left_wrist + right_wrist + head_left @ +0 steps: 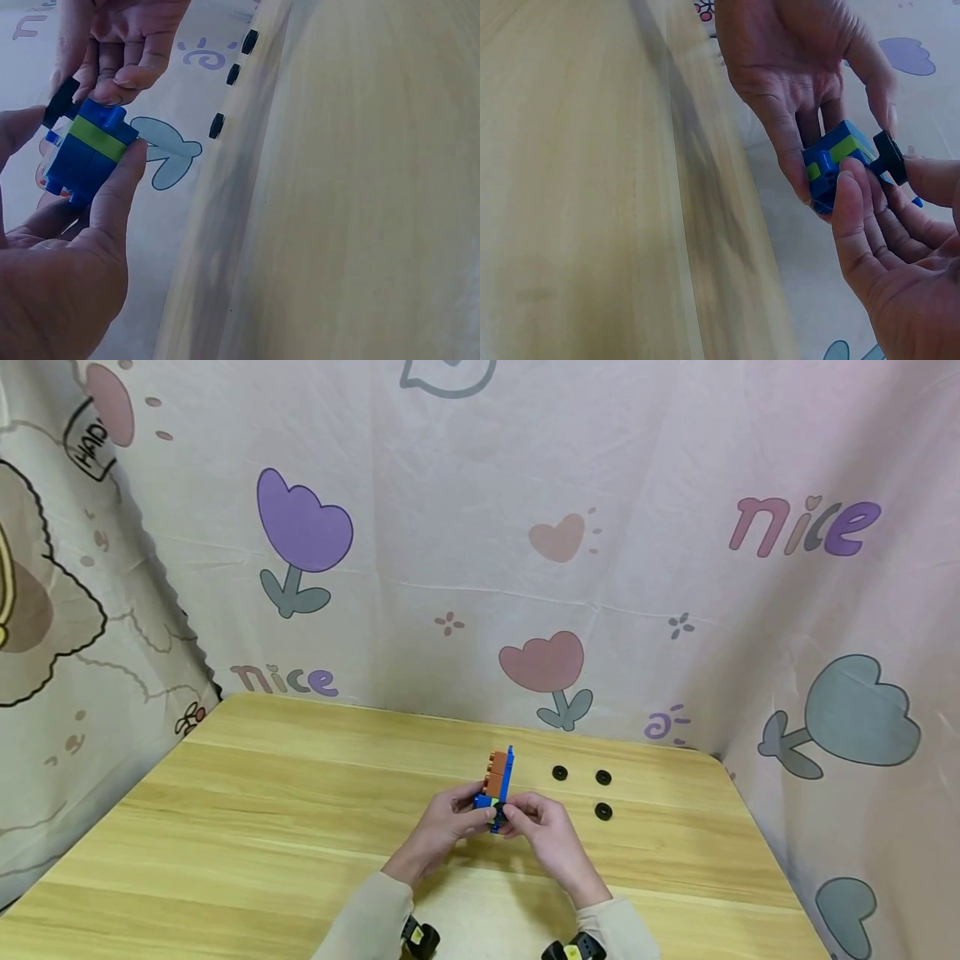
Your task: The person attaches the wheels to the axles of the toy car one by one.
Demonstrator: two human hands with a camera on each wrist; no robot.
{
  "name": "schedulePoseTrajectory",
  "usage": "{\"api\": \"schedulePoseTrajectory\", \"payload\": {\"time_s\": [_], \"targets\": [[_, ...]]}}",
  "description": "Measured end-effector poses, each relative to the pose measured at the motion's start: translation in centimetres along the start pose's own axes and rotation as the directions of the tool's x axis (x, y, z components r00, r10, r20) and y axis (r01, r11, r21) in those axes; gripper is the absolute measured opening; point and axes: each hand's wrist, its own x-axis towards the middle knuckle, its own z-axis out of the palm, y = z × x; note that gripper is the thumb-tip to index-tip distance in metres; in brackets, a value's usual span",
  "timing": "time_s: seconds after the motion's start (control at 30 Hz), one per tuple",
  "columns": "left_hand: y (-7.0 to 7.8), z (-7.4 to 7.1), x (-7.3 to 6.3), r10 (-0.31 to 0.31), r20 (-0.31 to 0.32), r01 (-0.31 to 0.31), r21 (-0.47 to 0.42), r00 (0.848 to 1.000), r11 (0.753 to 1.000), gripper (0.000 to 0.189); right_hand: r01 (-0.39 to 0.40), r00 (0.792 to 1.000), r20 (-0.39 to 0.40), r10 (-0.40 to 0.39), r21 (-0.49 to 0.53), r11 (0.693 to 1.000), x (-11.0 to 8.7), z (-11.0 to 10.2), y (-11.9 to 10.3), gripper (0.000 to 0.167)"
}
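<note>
My left hand [442,820] grips a small toy-brick build of orange-brown bricks [496,767], a long blue piece [508,770] and a blue-and-lime block [94,146]. The build stands upright above the table in the head view. A black toy wheel [890,157] sits at the side of the block, on a short stub. With its thumb on the wheel's outer face, my right hand [551,833] pinches the wheel, other fingers against the block. A left digit also touches the wheel's edge. How far the wheel is seated cannot be told.
Three loose black wheels lie on the wooden table [300,793], right of the hands: one wheel [559,772] at the back left, another [603,777] beside it, and a nearer one [603,811]. A patterned cloth [450,527] hangs behind the table.
</note>
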Motion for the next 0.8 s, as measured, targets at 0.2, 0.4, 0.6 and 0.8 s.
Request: {"api": "schedulePoseTrajectory", "payload": {"time_s": [0.2,0.4,0.6,0.8], "targets": [[-0.04,0.05,0.07,0.007,0.005,-0.007,-0.001,1.000,1.000,0.069,-0.004,1.000,0.007,0.004,-0.026,1.000,0.11,-0.07,0.13,0.022],[-0.01,-0.10,0.04,-0.001,0.013,0.001,0.001,1.000,1.000,0.068,0.009,1.000,0.023,-0.008,-0.051,0.999,0.26,-0.23,0.31,0.020],[0.07,-0.39,0.11,-0.002,-0.042,0.004,0.050,0.999,0.999,0.060,0.018,0.999,0.045,-0.015,-0.074,0.997,0.14,-0.32,0.28,0.018],[0.11,-0.56,0.15,-0.001,-0.083,0.007,0.077,0.997,0.997,0.054,0.028,0.997,0.069,-0.020,-0.123,0.992,-0.08,-0.69,0.31,0.022]]}}
